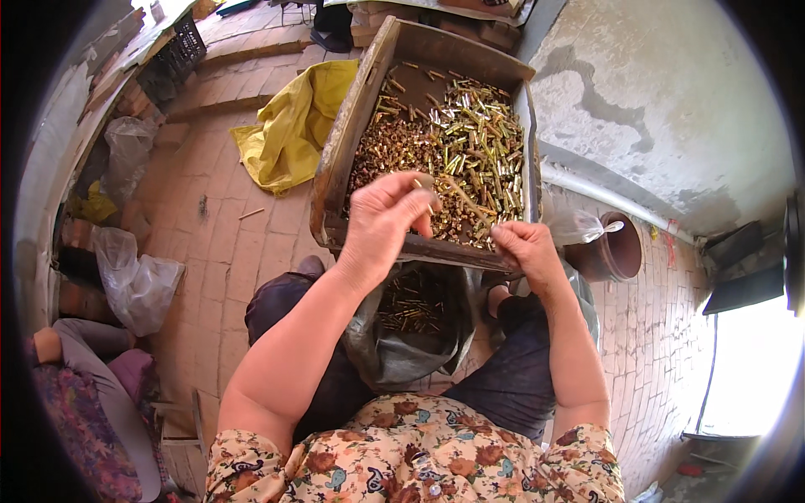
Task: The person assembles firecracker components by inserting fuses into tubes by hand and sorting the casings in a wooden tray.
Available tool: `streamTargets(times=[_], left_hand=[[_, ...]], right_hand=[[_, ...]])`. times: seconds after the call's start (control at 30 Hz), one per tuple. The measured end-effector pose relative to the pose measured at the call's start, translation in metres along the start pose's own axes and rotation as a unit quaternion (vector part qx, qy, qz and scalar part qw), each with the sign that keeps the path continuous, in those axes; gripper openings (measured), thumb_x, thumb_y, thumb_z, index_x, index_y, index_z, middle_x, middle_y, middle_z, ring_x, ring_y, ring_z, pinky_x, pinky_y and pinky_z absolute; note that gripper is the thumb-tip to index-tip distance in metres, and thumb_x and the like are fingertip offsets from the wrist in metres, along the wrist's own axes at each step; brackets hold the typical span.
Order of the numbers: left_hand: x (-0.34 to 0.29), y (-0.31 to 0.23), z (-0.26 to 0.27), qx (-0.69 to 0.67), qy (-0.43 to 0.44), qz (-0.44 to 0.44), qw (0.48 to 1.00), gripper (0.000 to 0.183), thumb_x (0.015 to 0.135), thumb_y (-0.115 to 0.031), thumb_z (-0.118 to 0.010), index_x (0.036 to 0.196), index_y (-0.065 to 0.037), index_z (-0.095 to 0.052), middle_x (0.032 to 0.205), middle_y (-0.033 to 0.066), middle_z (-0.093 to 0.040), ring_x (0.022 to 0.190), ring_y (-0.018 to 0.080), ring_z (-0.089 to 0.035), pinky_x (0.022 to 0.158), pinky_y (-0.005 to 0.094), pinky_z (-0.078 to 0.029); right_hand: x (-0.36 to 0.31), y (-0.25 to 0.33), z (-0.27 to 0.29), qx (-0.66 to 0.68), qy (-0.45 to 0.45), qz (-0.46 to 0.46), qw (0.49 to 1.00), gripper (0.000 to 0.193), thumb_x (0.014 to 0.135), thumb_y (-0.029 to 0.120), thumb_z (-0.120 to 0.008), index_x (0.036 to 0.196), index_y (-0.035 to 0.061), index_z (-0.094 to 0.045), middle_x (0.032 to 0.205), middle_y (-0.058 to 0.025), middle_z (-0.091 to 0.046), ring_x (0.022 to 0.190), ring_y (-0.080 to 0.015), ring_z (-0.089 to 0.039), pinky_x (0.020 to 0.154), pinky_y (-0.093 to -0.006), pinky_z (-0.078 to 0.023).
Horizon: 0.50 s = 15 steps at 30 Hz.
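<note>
Over the near edge of a shallow wooden tray, my left hand is closed in a pinch. A small, thin, pale piece shows at its fingertips; its kind is too small to tell. My right hand is closed on the lower end of a thin brownish stick, which slants up and left over the tray. Inside the tray lie many short, shiny, brass-coloured tubes, mostly to the right, and a heap of small brown pieces to the left.
Between my knees stands an open dark sack with thin brass-coloured pieces inside. A yellow cloth sack lies left of the tray. To the right are a brown bucket and a wall pipe. Another person's leg is at lower left.
</note>
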<state>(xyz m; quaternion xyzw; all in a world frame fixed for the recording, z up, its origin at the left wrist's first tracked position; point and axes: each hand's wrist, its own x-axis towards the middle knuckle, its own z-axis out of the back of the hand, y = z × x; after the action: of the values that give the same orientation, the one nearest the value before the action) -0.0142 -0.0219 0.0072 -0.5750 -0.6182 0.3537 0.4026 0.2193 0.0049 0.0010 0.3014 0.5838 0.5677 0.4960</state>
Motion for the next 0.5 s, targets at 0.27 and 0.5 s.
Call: streamTargets(times=[0.27,0.5], left_hand=[[-0.035,0.041,-0.014,0.479,0.295,-0.071,0.824,0.019,0.077,-0.003,-0.056,0.096,0.000,-0.056,0.074,0.0173,-0.062,0.068,0.0353,-0.060,0.061,0.0411,-0.048],[-0.045,0.052,-0.021,0.616,0.462,0.011,0.638,0.012,0.075,-0.007,-0.053,0.082,0.002,-0.057,0.068,0.0185,-0.062,0.067,0.0366,-0.061,0.061,0.0446,-0.049]], right_hand=[[0.071,0.034,-0.006,-0.150,0.009,0.089,0.985,0.029,0.084,0.012,-0.057,0.109,-0.0020,-0.061,0.060,0.0024,-0.052,0.050,-0.0035,-0.045,0.044,-0.0186,-0.035],[0.167,0.079,-0.033,-0.173,0.033,0.134,0.975,0.041,0.080,0.011,-0.059,0.120,-0.0005,-0.054,0.086,-0.0103,-0.063,0.067,-0.0119,-0.056,0.061,-0.0239,-0.047]])
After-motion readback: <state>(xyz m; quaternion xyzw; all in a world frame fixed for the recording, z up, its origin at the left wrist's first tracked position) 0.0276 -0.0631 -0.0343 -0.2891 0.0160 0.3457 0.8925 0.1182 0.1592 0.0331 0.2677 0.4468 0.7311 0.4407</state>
